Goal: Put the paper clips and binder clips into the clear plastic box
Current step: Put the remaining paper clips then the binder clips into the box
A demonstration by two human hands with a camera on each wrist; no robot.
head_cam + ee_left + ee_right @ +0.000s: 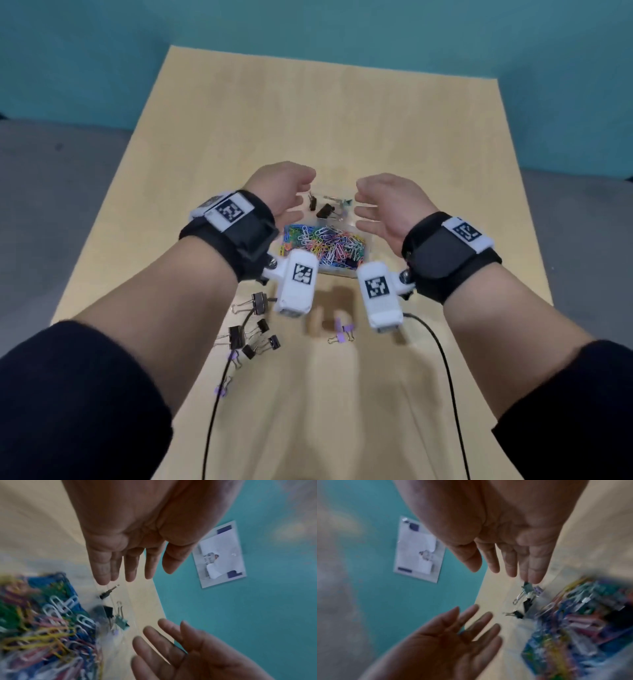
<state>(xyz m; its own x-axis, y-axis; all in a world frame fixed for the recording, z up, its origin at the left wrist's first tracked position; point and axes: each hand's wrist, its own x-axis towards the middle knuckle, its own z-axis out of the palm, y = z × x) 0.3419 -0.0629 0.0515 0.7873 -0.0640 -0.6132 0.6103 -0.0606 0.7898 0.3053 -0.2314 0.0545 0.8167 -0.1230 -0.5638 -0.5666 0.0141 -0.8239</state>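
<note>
A clear plastic box sits mid-table. Its near part holds a heap of coloured paper clips; its far part holds a few binder clips. My left hand and right hand hover over the box's left and right sides. The palms face each other, the fingers are relaxed, and both hands are empty. Several black binder clips and some purple binder clips lie loose on the table nearer to me.
Two black cables trail from the wrist cameras across the near table. The wooden table is bare beyond the box, with a teal wall behind it. A paper sheet hangs on that wall.
</note>
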